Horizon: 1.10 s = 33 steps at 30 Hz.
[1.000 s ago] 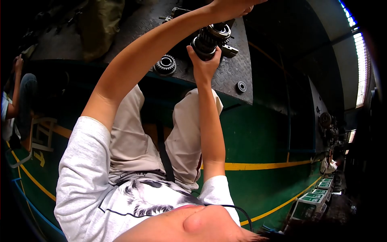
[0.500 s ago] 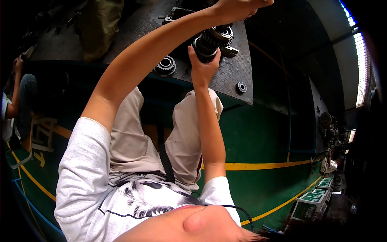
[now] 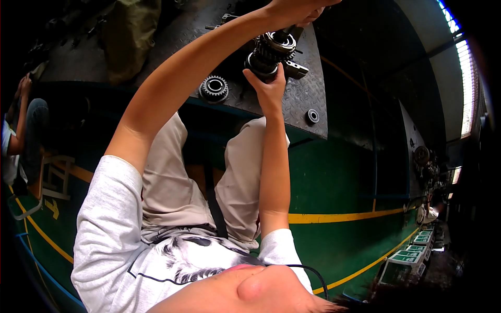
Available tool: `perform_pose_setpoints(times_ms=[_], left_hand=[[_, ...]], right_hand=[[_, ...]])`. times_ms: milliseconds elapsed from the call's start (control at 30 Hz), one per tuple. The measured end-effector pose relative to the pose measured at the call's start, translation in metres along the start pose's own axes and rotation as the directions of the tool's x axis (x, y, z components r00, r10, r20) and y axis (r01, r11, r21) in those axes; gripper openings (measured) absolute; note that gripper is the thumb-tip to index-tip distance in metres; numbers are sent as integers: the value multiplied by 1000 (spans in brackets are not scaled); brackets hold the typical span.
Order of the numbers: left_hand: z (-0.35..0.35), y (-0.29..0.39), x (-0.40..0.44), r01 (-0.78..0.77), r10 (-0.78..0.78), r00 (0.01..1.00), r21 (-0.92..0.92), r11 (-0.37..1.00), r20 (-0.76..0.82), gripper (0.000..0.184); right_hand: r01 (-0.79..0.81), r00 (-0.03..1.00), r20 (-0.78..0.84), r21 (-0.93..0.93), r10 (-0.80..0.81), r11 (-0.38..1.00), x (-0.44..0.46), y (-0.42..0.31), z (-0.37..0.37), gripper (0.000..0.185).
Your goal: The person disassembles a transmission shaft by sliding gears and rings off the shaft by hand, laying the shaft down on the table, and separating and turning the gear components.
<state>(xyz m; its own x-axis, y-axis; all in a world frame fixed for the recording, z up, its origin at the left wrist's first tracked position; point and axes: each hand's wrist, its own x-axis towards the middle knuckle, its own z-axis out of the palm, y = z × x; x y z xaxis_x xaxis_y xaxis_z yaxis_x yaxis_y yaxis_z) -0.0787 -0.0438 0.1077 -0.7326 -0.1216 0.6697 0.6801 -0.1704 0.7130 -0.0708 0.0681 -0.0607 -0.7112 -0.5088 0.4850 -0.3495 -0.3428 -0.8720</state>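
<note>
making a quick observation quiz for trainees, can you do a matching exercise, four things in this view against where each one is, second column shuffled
1. silver-grey toothed metal gear
2. small ring-shaped metal bearing
3. dark metal geared assembly
4. yellow arrow-shaped painted mark

A. gripped by the bare right hand
B. on the green painted floor
C. near the right corner of the grey metal table
D. on the table, left of the right hand

Pairs: 1-D, 2-C, 3-A, 4-B

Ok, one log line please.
right hand: gripping gear assembly | left hand: near its far end, grip unclear | loose gear, bearing: on table
</note>
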Motion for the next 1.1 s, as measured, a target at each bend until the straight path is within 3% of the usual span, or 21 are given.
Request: perform_pose_setpoints(times_ms=[167, 233, 300, 533, 933, 1100], left_hand=[[0, 6, -5, 30, -29, 999, 6, 1000, -22, 29], [-2, 5, -4, 47, -47, 999, -5, 999, -24, 29], [-2, 3, -3, -47, 47, 999, 24, 999, 2, 28], [3, -1, -3, -55, 55, 998, -22, 998, -21, 25], [6, 5, -8, -34, 34, 999, -16, 999, 22, 27], [9, 7, -9, -44, 44, 999, -16, 999, -4, 25]], right_hand=[[-21, 999, 26, -4, 21, 1000, 1, -6, -4, 55], [-15, 998, 57, -106, 21, 994, 3, -6, -7, 55], [-30, 998, 44, -94, 35, 995, 2, -5, -3, 55], [-33, 997, -60, 80, 38, 996, -6, -3, 11, 56], [72, 997, 41, -95, -68, 993, 3, 11, -3, 66], [16, 1000, -6, 14, -16, 1000, -2, 13, 5, 70]])
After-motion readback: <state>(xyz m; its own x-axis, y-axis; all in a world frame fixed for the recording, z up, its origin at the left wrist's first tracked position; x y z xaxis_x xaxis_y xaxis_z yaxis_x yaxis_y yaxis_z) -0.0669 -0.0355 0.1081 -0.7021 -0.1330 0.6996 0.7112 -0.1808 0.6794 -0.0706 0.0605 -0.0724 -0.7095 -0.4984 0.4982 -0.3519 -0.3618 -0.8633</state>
